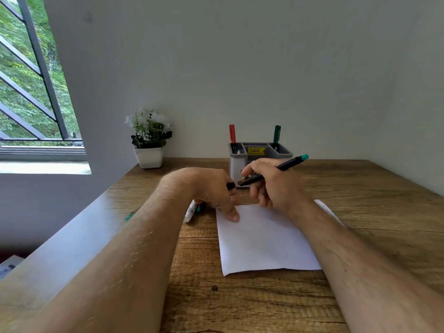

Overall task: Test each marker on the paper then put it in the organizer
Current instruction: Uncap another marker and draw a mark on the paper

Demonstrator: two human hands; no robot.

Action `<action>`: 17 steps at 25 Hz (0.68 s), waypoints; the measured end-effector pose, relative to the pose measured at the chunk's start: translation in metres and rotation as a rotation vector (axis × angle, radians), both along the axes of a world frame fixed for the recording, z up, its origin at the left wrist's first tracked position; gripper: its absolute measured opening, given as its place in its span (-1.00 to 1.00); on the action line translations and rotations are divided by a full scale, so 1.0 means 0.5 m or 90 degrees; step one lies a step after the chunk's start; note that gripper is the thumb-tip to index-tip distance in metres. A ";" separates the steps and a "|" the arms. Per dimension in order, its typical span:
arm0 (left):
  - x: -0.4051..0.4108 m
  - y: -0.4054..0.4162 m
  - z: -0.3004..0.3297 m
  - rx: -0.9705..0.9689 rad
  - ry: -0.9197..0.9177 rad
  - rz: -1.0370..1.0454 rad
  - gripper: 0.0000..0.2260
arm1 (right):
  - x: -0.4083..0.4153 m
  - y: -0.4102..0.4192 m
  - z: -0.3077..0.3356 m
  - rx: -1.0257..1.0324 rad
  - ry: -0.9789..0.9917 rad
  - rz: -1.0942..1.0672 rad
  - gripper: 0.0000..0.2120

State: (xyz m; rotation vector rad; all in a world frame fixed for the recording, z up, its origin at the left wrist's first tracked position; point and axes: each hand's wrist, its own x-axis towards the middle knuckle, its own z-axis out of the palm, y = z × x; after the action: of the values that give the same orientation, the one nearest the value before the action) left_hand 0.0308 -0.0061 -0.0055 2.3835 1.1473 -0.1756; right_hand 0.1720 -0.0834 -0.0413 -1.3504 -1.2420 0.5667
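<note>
A white sheet of paper (264, 241) lies on the wooden desk (372, 212). My right hand (274, 186) grips a black marker with a teal end (288, 164) above the sheet's far edge, the tip pointing left. My left hand (211, 188) holds a small black cap (230, 186) in its fingers while its thumb presses the paper's top left corner, beside a small pen mark (219, 209). A grey and white organizer (283, 152) stands behind my hands, with a red marker (232, 133) and a green marker (277, 134) upright in it.
More markers (192, 211) lie on the desk under my left hand, and a teal one (131, 215) shows left of my forearm. A white pot of white flowers (149, 140) stands at the back left. The wall is close behind; a window is at the left.
</note>
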 end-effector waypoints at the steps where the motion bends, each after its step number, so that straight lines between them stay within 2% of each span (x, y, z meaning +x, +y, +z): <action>1: -0.001 0.004 -0.002 0.015 -0.002 0.000 -0.64 | 0.000 0.000 -0.003 -0.029 0.006 0.035 -0.76; 5: -0.002 0.012 -0.006 0.102 -0.043 0.002 -0.79 | 0.001 0.003 -0.015 -0.077 -0.027 0.093 -0.84; 11: 0.001 0.024 -0.014 0.154 -0.077 0.041 -0.82 | -0.003 0.003 -0.014 -0.139 -0.061 0.145 -0.96; 17: 0.005 0.030 -0.015 0.171 -0.047 0.059 -0.76 | -0.012 0.005 -0.016 -0.139 -0.226 0.039 -0.80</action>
State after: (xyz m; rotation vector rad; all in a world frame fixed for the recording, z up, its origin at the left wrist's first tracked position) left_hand 0.0335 0.0090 -0.0129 2.5344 1.3137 0.1045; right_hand 0.1661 -0.0809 -0.0495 -1.6513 -1.5470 0.5310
